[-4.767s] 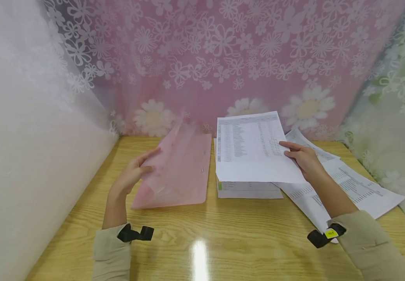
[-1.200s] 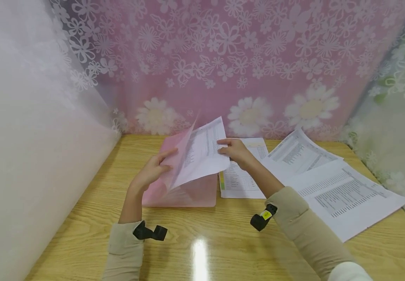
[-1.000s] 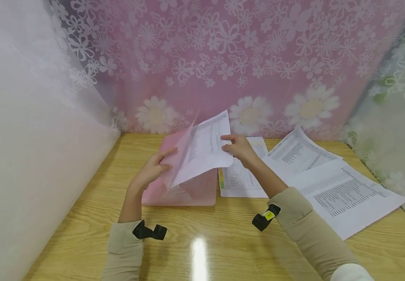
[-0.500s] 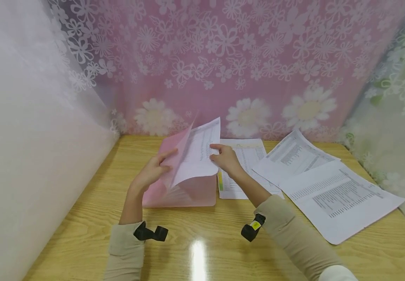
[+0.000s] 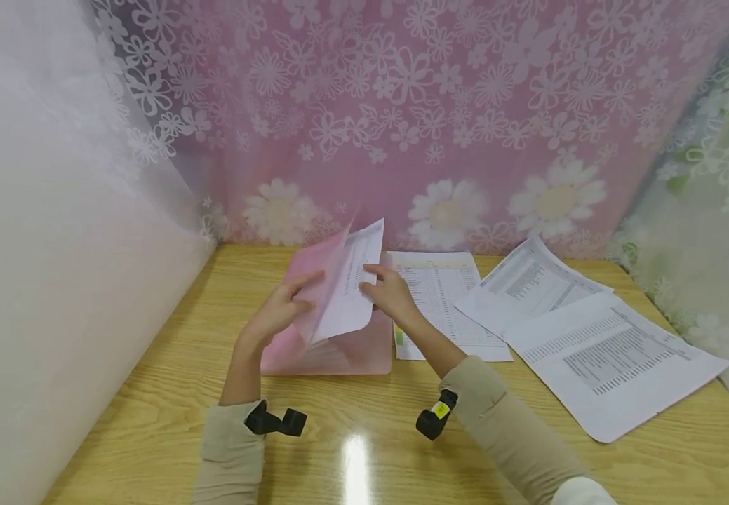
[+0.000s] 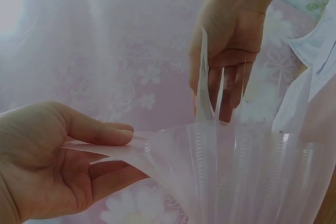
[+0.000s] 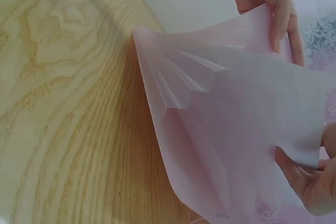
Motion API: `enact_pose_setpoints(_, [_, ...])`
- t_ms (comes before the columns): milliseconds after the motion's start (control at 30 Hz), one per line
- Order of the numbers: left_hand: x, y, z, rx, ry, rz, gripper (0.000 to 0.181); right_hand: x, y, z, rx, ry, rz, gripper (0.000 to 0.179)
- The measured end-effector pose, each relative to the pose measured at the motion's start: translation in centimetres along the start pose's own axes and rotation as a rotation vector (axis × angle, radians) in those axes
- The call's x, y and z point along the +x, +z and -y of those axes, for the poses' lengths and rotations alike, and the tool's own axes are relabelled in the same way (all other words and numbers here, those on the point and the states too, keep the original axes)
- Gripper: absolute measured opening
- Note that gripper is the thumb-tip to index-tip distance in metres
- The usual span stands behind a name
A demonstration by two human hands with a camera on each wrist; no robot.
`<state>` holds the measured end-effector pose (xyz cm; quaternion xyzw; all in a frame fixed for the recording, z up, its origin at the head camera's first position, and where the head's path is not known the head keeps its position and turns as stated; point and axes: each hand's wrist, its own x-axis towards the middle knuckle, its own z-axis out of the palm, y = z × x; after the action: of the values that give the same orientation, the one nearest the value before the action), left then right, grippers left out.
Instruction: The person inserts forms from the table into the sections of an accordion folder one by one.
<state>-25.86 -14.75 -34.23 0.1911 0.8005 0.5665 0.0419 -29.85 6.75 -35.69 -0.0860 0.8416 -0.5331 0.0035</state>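
A: Where does the folder sit?

B: The pink folder (image 5: 370, 354) is on the wooden desk (image 5: 168, 393), in front of the person, with its cover raised at an angle. Pleated clear pockets (image 6: 236, 161) fan out inside it.

A: And the left hand?

B: The left hand (image 5: 276, 312) pinches the raised cover by its edge. The left wrist view shows the thumb lying on top and fingers underneath.

A: What about the right hand?

B: The right hand (image 5: 392, 293) has a printed sheet (image 5: 345, 312) nipped between thumb and fingers at its right side. The sheet stands tilted over the folder, its left part behind the raised cover.

A: Is it in one of the pockets?

B: I can't tell which pocket it is in, if any; the cover hides that edge.

A: What lies to the right?

B: Just beside the folder is a printed page (image 5: 443, 298) lying flat, a small green patch on its left edge; the right forearm passes over its lower part. Further right are two loose sheets, the nearer one (image 5: 623, 361) overlapping the farther one (image 5: 531, 277).

A: Anything on the wrists?

B: A black camera mount on each, at the cuffs of the beige sleeves; the right one carries a yellow label (image 5: 441, 409). Behind the desk hangs a pink flowered curtain (image 5: 415, 105).
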Motion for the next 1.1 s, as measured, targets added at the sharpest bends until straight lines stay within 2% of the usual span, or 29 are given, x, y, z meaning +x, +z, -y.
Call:
enact_pose_setpoints(133, [-0.2,-0.3,0.0,0.014,-0.012,-0.007,0.055,-0.1,-0.6,0.2,0.169,0.015,-0.007,0.045])
enact_pose_setpoints(233, [-0.4,-0.5,0.0,0.017,-0.02,-0.004,0.055,-0.2,-0.9,0.2,0.229,0.024,0.002,0.043])
enact_pose_setpoints(500, [-0.4,-0.4,-0.2,0.012,-0.017,0.011,0.055,-0.1,-1.1,-0.1,0.23,0.019,0.043,0.04])
enact_pose_setpoints(733, [-0.2,-0.2,-0.1,0.013,-0.004,0.014,0.054,0.3,-0.8,-0.3,0.098,-0.046,-0.013,0.039])
enact_pose_setpoints(833, [-0.1,-0.2,-0.1,0.016,-0.005,0.015,0.054,0.4,-0.6,-0.4,0.07,-0.064,-0.013,0.039])
enact_pose_setpoints(1100, [-0.1,-0.4,-0.3,0.024,-0.019,0.012,0.055,0.5,0.4,-0.7,0.107,-0.02,0.041,0.04])
